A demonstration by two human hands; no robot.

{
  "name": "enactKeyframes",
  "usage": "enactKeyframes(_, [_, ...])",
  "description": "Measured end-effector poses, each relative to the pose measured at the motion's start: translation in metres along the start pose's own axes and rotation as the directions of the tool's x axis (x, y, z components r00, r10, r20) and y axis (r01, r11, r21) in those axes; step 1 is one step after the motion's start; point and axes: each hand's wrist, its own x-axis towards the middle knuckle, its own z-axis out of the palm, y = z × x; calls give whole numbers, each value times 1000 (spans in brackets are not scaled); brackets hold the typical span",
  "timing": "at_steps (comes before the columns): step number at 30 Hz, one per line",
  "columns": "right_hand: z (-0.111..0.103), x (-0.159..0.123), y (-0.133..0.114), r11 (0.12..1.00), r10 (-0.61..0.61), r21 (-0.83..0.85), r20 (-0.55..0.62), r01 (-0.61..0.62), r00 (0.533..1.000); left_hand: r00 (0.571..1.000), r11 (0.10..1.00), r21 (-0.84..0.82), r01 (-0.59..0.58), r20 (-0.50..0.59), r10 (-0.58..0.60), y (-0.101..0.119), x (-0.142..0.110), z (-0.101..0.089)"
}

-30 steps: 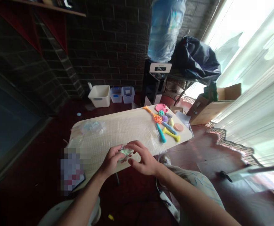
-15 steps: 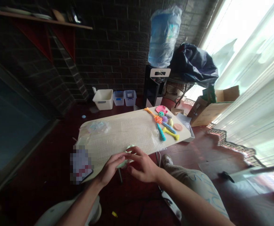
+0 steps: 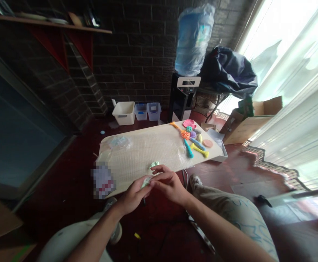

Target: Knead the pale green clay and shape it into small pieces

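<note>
The pale green piece (image 3: 146, 182) sits above the floor, just off the table's near edge (image 3: 126, 190), between the left hand's (image 3: 137, 193) thumb and curled fingers, while the right hand's (image 3: 171, 185) thumb and index finger come together at its right side, the other fingers loosely bent.

Room opens above the flat bubble wrap (image 3: 145, 147), while toys (image 3: 185, 134) crowd the right end.
</note>
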Motion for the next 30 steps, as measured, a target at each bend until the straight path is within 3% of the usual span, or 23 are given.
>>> enactKeyframes(2, [2,-2,-2,984,85,160,-54,-75,995,998,995,-96,-10,53,15,3,5,6])
enactKeyframes(4, [2,-4,-6,974,113,205,-75,-95,991,995,981,-192,13,96,5,6,7,10])
enactKeyframes(8, [-1,-11,-20,996,-18,-90,-103,8,995,992,934,-348,77,122,-36,3,0,12])
enactKeyframes(12, [0,-22,-43,898,-154,-421,-26,129,988,995,899,-427,93,5,-101,-4,-12,15])
enactKeyframes(19, [9,-31,-68,797,-197,-573,53,191,979,993,897,-440,38,-84,-84,1,-18,29])
enactKeyframes(25, [7,-28,-78,701,-184,-658,204,274,962,991,909,-396,128,91,-101,8,-16,26])
enactKeyframes(30, [0,-20,-87,603,-118,-710,372,364,921,963,882,-410,233,222,-151,14,-15,17])
